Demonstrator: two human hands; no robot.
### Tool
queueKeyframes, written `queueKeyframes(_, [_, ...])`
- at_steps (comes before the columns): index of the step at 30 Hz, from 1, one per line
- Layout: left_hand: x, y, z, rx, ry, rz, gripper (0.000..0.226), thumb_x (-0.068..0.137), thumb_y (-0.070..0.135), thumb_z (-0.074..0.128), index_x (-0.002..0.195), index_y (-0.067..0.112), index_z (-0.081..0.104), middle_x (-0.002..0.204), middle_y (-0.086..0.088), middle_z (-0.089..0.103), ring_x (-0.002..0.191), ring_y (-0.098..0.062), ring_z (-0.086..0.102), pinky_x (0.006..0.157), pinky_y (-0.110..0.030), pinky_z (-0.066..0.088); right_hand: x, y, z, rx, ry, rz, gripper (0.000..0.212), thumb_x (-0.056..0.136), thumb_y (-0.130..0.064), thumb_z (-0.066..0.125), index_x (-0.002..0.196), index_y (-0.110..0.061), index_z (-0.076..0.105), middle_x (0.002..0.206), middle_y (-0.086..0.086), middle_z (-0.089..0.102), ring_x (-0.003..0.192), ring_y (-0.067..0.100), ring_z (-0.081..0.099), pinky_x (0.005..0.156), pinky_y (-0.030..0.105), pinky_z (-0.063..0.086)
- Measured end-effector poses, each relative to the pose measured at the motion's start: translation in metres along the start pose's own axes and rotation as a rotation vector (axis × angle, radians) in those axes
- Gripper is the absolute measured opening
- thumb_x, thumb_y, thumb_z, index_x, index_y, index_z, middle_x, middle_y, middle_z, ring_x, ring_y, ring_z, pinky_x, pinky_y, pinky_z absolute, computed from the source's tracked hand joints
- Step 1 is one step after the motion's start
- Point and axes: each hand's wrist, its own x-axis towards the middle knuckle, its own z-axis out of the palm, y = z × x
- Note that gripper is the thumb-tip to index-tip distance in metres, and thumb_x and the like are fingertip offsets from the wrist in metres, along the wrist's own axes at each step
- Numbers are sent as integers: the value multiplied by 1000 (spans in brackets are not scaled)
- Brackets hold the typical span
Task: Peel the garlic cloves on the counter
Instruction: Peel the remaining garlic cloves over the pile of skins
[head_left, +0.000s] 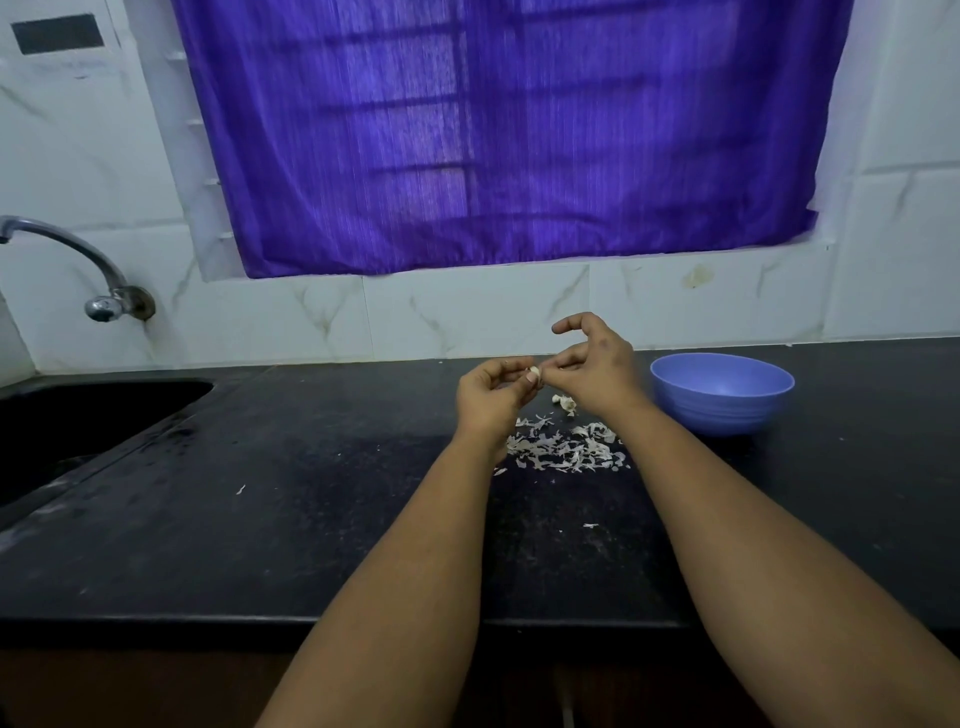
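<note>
Both hands are hovering over the black table (260, 519), the left hand (491, 397) and right hand (592, 371) pinching one garlic clove (534, 372) between them. Peels (563, 447) and another clove (566, 402) are lying just beneath; a blue bowl (722, 392) is sitting right of the right hand.

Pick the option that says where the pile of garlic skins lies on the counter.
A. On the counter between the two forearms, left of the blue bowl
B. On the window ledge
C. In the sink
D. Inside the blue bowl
A: the garlic skins lie loose on the black counter between the forearms, left of the blue bowl.
</note>
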Motion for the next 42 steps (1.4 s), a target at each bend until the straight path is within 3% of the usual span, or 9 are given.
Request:
queueKeyframes(10, [1,3,1,-70,-11,-62,13,88,-9,61,91,4,64,85,-10,70,84,-17,69,74,-19,56,4,9,3,160,-1,94,47,72,-14,79,109,-24,51,73,-3,73,75,23,71,72,41,59])
queueKeyframes(13, [0,5,2,-155,-25,-101,12,86,-9,62,90,2,63,84,-10,70,85,-19,69,81,-22,57,7,11,2,254,-26,139,35,76,-9,76,101,-23,56,69,-1,72,68,16,68,80,47,58])
queueKeyframes(19, [2,4,0,-150,14,-99,20,82,-14,64,89,6,63,81,-8,65,81,-17,63,84,-26,55,12,10,-1,83,-12,139,18,86,-11,59,78,-25,66,74,-3,68,77,15,65,82,37,56])
queueKeyframes(22, [2,4,0,-123,-1,-107,23,84,-15,61,92,7,63,84,-6,64,82,-15,62,83,-25,53,8,11,-10,-198,-231,151,22,94,-13,48,86,-23,66,88,-4,69,81,15,63,63,25,46])
queueKeyframes(25, [2,1,0,-78,-6,-98,25,86,-13,59,93,11,64,86,-4,66,85,-13,63,80,-23,52,7,16,-14,-457,-367,138,19,88,-8,60,95,-23,70,88,-5,68,77,11,64,56,19,43])
queueKeyframes(30, [2,1,0,-48,-8,-90,20,86,-7,64,96,11,63,89,-5,68,84,-10,64,67,-14,50,7,12,-21,-243,-172,174,14,69,-9,85,71,-15,72,59,-2,69,54,9,67,54,24,54])
queueKeyframes(36, [2,1,-1,-4,4,-98,28,77,-7,73,100,7,62,82,-4,71,76,-9,67,66,-16,52,6,13,-19,-107,-306,236,20,80,1,73,90,-16,70,90,6,71,83,20,71,77,38,60])
queueKeyframes(38, [3,0,-2,24,11,-95,31,77,-7,73,104,4,62,83,-5,71,77,-8,67,67,-16,52,8,15,-17,-117,-237,261,23,78,6,72,93,-11,70,85,7,70,76,19,70,76,40,61])
queueKeyframes(42, [5,-4,-2,101,3,-85,33,79,-7,72,109,2,62,86,-6,70,81,-9,67,76,-18,52,10,15,-20,-158,-63,177,12,73,-18,83,75,-16,72,62,-4,64,59,9,58,65,28,54])
